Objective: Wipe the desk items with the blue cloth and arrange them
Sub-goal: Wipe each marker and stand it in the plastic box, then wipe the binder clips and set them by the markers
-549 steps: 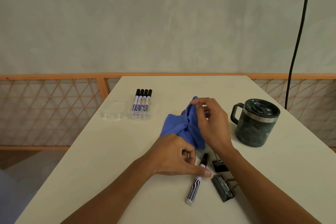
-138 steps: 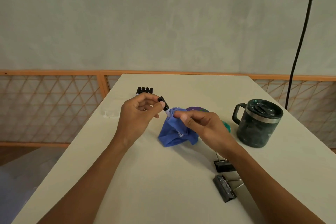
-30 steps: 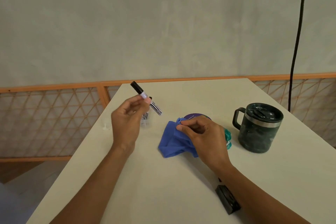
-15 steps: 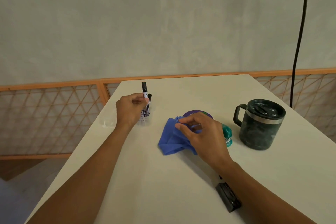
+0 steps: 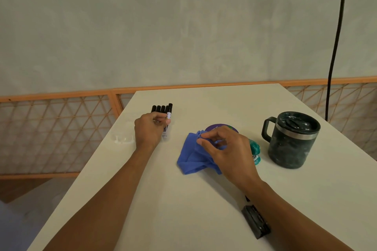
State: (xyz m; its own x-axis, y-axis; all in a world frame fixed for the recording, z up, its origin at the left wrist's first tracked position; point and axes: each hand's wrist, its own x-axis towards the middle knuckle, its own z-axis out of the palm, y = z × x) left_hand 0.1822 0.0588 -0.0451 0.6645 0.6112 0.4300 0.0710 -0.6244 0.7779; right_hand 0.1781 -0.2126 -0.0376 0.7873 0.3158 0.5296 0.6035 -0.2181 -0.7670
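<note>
My left hand (image 5: 151, 130) pinches a black-capped white marker (image 5: 169, 115) and lays it at the right end of a row of markers (image 5: 159, 109) near the table's far left. The crumpled blue cloth (image 5: 190, 158) lies mid-table, and my right hand (image 5: 226, 151) grips its top fold. A purple round disc (image 5: 220, 127) shows behind the cloth, partly hidden. Teal objects (image 5: 255, 149) peek out to the right of my right hand.
A dark green lidded mug (image 5: 291, 140) stands at the right. A black binder clip (image 5: 256, 223) lies near the front, partly under my right forearm. A clear plastic piece (image 5: 123, 138) sits at the table's left edge. A black cable (image 5: 334, 47) hangs at the right.
My left hand has lowered the marker from upright in the air down onto the table beside the row of markers. My right hand keeps holding the cloth.
</note>
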